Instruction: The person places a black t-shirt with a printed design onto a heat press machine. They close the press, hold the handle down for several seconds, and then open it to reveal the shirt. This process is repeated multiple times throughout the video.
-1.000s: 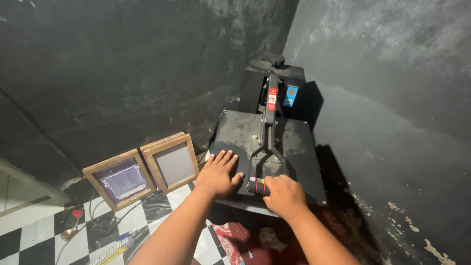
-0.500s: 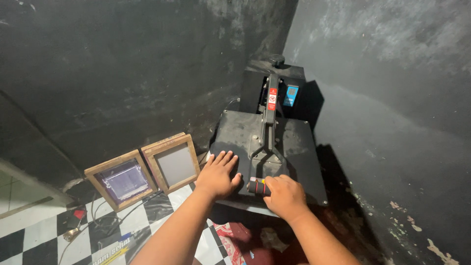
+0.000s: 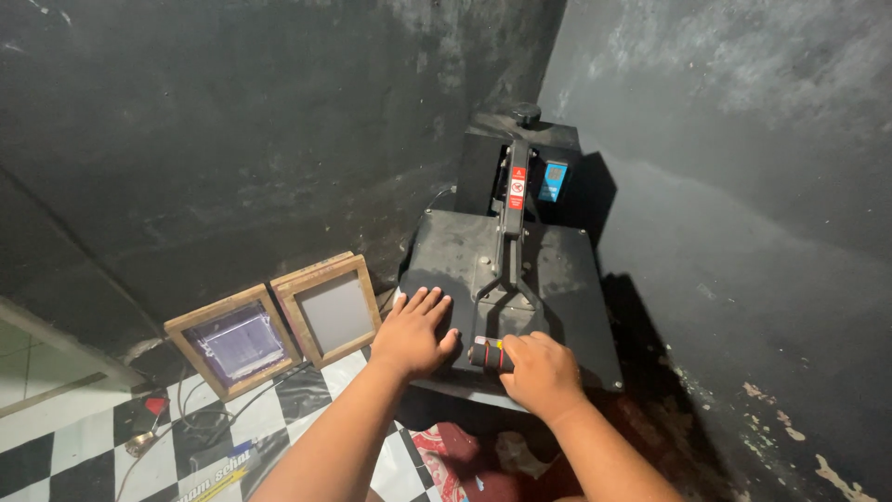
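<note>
Right hand (image 3: 542, 374) grips press handle (image 3: 490, 355) (left hand (image 3: 412, 331) flat on plate (image 3: 446, 260))

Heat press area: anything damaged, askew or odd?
Paint is flaking off the wall low on the right. Two wooden frames lean against the left wall, cables loose beside them. The heat press looks dusty but intact.
</note>
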